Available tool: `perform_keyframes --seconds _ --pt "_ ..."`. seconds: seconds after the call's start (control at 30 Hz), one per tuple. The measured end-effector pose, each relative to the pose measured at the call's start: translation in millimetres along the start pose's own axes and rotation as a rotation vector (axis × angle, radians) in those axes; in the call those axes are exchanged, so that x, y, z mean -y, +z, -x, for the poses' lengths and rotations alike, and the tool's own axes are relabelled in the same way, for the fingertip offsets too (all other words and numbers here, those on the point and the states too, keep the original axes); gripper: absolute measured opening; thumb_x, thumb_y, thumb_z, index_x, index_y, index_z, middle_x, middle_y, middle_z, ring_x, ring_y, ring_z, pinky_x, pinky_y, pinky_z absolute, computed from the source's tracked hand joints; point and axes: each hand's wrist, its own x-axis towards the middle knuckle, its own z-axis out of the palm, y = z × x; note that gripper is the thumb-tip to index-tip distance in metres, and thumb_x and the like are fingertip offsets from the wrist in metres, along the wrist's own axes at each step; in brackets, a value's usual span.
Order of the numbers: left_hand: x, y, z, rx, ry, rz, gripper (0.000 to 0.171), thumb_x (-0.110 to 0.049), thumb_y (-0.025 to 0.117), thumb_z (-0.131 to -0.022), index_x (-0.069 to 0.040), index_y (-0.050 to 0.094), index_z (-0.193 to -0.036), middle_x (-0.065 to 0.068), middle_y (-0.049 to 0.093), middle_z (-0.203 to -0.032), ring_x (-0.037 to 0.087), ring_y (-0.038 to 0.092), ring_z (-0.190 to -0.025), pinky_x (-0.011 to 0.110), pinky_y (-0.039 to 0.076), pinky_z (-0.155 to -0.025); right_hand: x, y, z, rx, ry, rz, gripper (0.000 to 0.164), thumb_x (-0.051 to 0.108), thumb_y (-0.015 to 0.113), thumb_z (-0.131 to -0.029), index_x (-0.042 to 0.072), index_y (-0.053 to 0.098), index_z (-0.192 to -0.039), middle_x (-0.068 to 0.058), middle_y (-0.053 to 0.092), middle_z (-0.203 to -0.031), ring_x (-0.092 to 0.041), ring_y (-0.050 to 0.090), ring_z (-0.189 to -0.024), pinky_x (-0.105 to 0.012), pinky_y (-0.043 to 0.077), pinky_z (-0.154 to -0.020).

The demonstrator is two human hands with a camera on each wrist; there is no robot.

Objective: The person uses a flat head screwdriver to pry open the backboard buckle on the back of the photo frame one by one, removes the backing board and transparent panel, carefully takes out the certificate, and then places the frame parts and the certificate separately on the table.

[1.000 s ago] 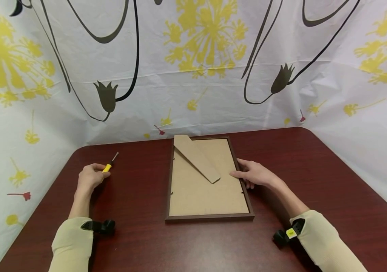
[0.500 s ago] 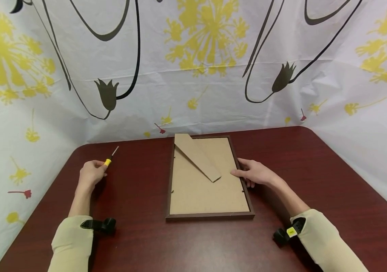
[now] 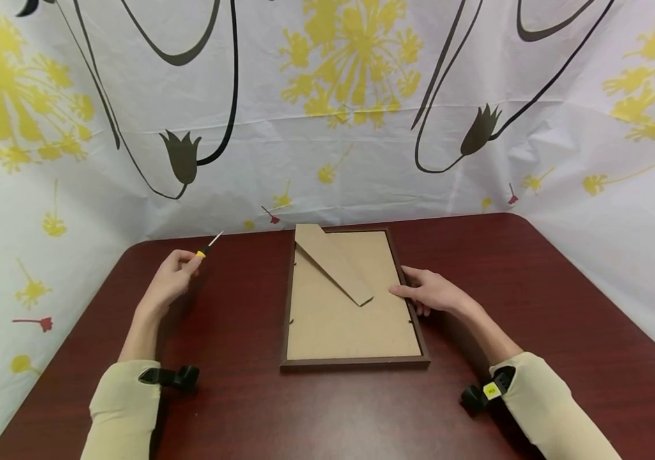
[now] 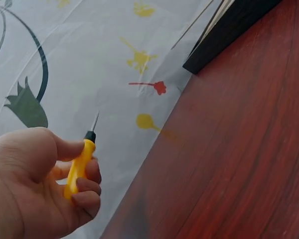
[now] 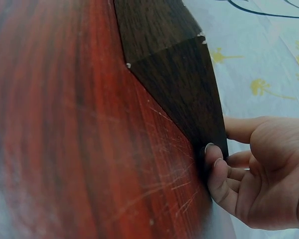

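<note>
Head view: wide tabletop [image 3: 235, 313] separates screwdriver [image 3: 206, 249] from frame's left edge [image 3: 287, 313].

left hand [image 4: 42, 184]: thumb and curled fingers grip yellow-and-black screwdriver [image 4: 81, 164], metal tip upward | bench [image 4: 229, 149]: reddish wood, right of screwdriver | dark frame [image 4: 224, 35]: corner above and right of screwdriver | floral-printed white cloth [image 4: 104, 59]: behind screwdriver

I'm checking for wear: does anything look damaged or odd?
Yes, slightly. In the right wrist view, the frame has pale spots at its corner that look like chips against the dark finish, and the table near it shows thin, light lines resembling scratches.
</note>
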Motion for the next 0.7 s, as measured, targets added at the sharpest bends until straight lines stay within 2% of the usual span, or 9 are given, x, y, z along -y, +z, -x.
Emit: perform_keyframes --seconds 0.13,0.27,0.4,0.53,0.7 --pt "-5.4 4.9 -1.1 -0.041 0.072 -0.076 0.051 -0.038 0.046 -0.108 0.007 0.057 -0.13 0.027 0.058 -0.113 0.029 0.054 -0.097 0.035 0.042 -0.076 0 0 0 0.002 -0.002 -0.004 0.086 0.042 0.062 -0.1 -0.003 0.017 -0.159 -0.012 0.057 -0.087 -0.021 0.058 -0.058 -0.037 0.052 -0.06" --pt "-12.1 9.3 -1.8 -0.086 0.129 -0.116 0.051 -0.043 0.048 -0.107 0.001 0.066 -0.126 0.025 0.064 -0.119 0.03 0.055 -0.098 0.041 0.043 -0.08 1 1 -2 0.007 -0.004 -0.004 0.086 0.042 0.062 -0.1 -0.002 0.017 -0.159 -0.011 0.057 -0.084 -0.021 0.058 -0.058 -0.037 0.052 -0.06" --pt "-19.3 14.8 -3.1 -0.11 0.194 -0.122 0.046 -0.043 0.053 -0.105 -0.003 0.071 -0.119 0.021 0.068 -0.117 0.029 0.054 -0.096 0.043 0.041 -0.083 1 0 -2 0.003 -0.002 0.001 0.087 0.043 0.062 -0.1 -0.002 0.017 -0.159 -0.011 0.057 -0.084 -0.022 0.058 -0.059 -0.037 0.052 -0.06" --pt "-27.6 20.6 -3.2 -0.085 0.251 -0.142 0.04 -0.04 0.056 -0.104 -0.004 0.072 -0.115 0.02 0.068 -0.109 0.028 0.052 -0.09 0.042 0.041 -0.079 0 0 -3 0.004 -0.009 0.0 0.087 0.043 0.063 -0.1 -0.002 0.017 -0.159 -0.011 0.057 -0.084 -0.022 0.058 -0.058 -0.037 0.052 -0.059" --pt "-41.5 28.8 -1.5 0.008 0.286 -0.167 0.037 -0.037 0.058 -0.104 -0.006 0.071 -0.117 0.017 0.069 -0.109 0.027 0.054 -0.088 0.041 0.043 -0.075 -1 0 -3 0.006 -0.013 -0.001 0.088 0.043 0.063 -0.1 -0.003 0.017 -0.159 -0.011 0.057 -0.082 -0.022 0.058 -0.057 -0.037 0.051 -0.06"
